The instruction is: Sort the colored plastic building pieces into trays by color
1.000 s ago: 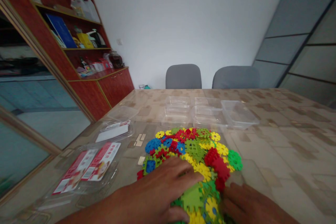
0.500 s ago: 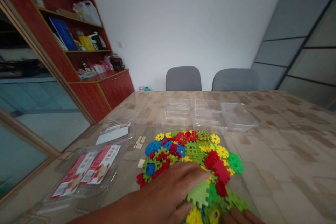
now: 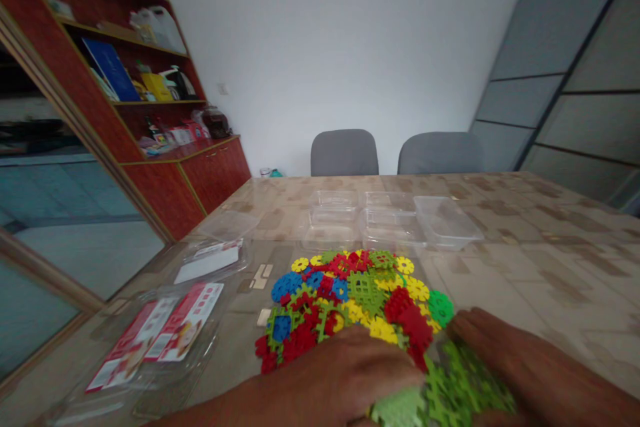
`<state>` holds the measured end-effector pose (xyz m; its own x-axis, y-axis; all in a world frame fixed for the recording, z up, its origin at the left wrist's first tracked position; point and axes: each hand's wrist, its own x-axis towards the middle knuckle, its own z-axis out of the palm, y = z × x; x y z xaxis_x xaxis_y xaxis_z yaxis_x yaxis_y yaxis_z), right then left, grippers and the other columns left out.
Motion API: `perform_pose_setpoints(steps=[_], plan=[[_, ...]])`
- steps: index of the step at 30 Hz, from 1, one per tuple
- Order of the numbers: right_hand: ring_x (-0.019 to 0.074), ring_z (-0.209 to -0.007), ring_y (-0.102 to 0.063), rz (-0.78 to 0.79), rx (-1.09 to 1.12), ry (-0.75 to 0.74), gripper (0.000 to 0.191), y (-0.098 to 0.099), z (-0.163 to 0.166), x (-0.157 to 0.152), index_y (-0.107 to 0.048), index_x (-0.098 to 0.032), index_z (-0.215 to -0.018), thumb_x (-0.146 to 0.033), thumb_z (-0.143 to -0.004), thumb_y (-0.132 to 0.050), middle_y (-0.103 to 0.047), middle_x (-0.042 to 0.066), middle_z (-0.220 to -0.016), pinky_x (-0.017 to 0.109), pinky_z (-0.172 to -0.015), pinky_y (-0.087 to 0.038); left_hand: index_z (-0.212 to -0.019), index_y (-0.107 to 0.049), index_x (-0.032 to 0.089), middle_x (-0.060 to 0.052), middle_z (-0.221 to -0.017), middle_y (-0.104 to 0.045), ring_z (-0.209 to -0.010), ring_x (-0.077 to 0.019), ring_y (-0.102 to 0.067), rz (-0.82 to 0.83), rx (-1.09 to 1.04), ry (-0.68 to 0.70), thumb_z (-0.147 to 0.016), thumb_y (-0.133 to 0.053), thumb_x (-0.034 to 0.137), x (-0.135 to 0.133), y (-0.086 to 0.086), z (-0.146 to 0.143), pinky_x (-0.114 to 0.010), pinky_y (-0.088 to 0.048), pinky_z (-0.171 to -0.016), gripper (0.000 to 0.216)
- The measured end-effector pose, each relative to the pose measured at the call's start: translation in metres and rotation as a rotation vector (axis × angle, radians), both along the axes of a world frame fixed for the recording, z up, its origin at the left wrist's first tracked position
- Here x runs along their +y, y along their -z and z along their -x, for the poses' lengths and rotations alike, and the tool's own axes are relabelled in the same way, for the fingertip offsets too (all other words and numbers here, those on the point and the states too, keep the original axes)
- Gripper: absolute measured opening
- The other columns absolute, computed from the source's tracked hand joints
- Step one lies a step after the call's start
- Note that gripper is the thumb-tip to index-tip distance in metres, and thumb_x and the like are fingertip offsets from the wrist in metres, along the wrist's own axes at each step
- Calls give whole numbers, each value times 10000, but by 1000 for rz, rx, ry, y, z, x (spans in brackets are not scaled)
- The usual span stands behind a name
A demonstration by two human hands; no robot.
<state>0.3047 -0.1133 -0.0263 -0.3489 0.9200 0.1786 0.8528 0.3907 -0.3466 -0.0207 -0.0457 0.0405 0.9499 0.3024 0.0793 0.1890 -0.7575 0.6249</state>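
A heap of plastic interlocking building pieces (image 3: 367,287) in red, yellow, blue and green lies spread on the table before me. My left hand (image 3: 365,363) reaches over the near side of the heap, its fingers curled on a pale green toothed piece (image 3: 400,407). To the right, my right hand (image 3: 515,353) is closed around a bunch of green interlocking pieces (image 3: 463,383), blurred by motion. The two hands' pieces meet or overlap at the bottom edge. My left fingertips are partly hidden. A bright green round disc (image 3: 441,308) lies close to my right fingertips.
Clear plastic containers (image 3: 330,230) stand in rows behind the heap, with a whiter plastic box (image 3: 447,223) at their right. On the left lie clear lids or trays with red-and-white labels (image 3: 185,323). Two grey chairs (image 3: 345,153) face the table's far edge.
My right hand has come up from the bottom edge into view with a bunch of green pieces. My left hand has moved slightly right and down with the pale green piece.
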Motion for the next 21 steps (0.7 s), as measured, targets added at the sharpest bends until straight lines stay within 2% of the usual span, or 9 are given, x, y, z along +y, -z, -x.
perform_pose_setpoints(steps=[3,7,10,13,15,17,19,21], plan=[[409,-1160,-624,3,-49,-51,731,3,3,1,-552,-343,-1383,-406,-700,-804,-635,88,-1351,536,-923,-561,-1408,-441,256,-81,-1338,-616,-1193,-235,-594,-62,14,112,-1021,-504,251,-2,11,-12,-378,-354,-1096,392],[378,-1016,-690,6,29,-180,674,-22,41,8,-577,-306,-1327,-296,-678,-762,-705,106,-1213,470,-805,-608,-1369,-464,254,-89,-1270,-643,-1153,-247,-608,-190,62,96,-1015,-525,275,0,31,-20,-370,-417,-1024,360],[361,-936,-707,-26,42,-201,574,-41,60,12,-606,-303,-1260,-255,-697,-703,-729,99,-1123,455,-746,-609,-1269,-531,224,-86,-1100,-687,-1001,-246,-647,-354,62,109,-1017,-519,284,5,43,-27,-385,-436,-956,259],[348,-936,-709,15,9,-209,601,-40,55,14,-606,-293,-1264,-233,-677,-720,-733,92,-1116,442,-765,-609,-1164,-577,214,-72,-990,-683,-862,-221,-637,-434,65,120,-1022,-499,356,9,48,-34,-345,-455,-817,216],[366,-982,-701,39,-43,-184,655,-31,42,15,-605,-274,-1289,-262,-655,-771,-723,113,-1161,457,-791,-609,-1189,-570,230,-69,-992,-677,-860,-217,-630,-419,66,107,-1025,-487,385,10,46,-36,-327,-450,-793,241],[393,-1058,-675,13,-83,-116,654,-22,27,19,-616,-257,-1301,-350,-679,-794,-690,146,-1237,496,-841,-593,-1282,-524,248,-73,-1037,-672,-913,-231,-631,-352,56,85,-1007,-528,374,11,38,-33,-326,-452,-839,303],[399,-1074,-666,-5,-92,-46,605,-19,16,26,-639,-245,-1284,-420,-721,-777,-672,168,-1261,519,-862,-578,-1393,-436,255,-95,-1182,-641,-1051,-267,-608,-253,34,45,-938,-642,352,15,25,-27,-339,-451,-922,509],[377,-1038,-676,11,-81,-10,543,-26,9,39,-658,-234,-1248,-417,-748,-760,-684,169,-1218,500,-848,-577,-1470,-349,254,-114,-1352,-553,-1210,-305,-528,-182,1,-46,-836,-759,317,24,9,-21,-377,-420,-1019,758]])
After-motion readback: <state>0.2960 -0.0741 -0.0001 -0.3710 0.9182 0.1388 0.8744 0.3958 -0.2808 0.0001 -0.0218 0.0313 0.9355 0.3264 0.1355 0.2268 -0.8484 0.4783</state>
